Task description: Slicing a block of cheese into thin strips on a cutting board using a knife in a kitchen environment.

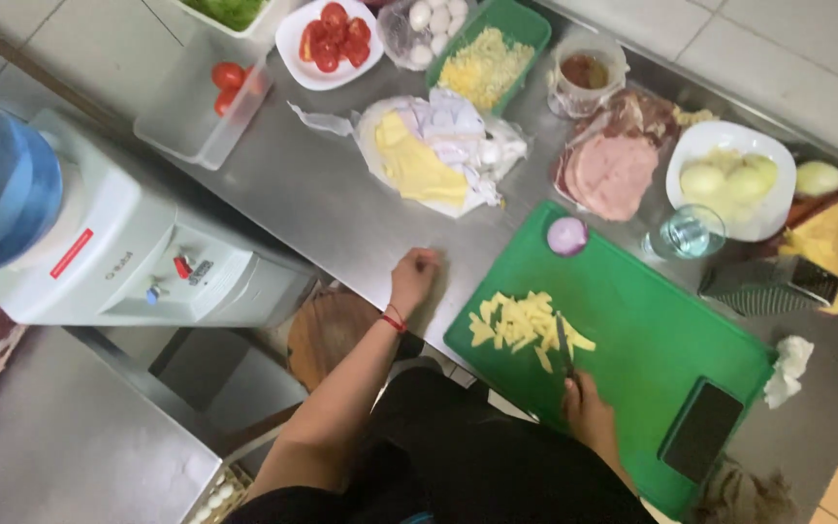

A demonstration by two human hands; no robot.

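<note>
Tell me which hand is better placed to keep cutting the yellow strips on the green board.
Probably the right hand: it holds the knife over the yellow strips on the green board. The left hand rests fisted on the steel counter, off the board.

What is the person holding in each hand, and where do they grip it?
The right hand grips a knife by its handle, blade among the yellow strips. The left hand holds nothing; it rests closed on the steel counter.

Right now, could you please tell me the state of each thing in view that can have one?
Yellow strips: cut, piled on the green cutting board.
Knife: held in the right hand, blade among the strips.
Left hand: closed, resting on the steel counter.
Red onion: halved, cut face up.
Glass: upright.
Phone: screen dark.
Tomatoes: halved, on a white plate.
</note>
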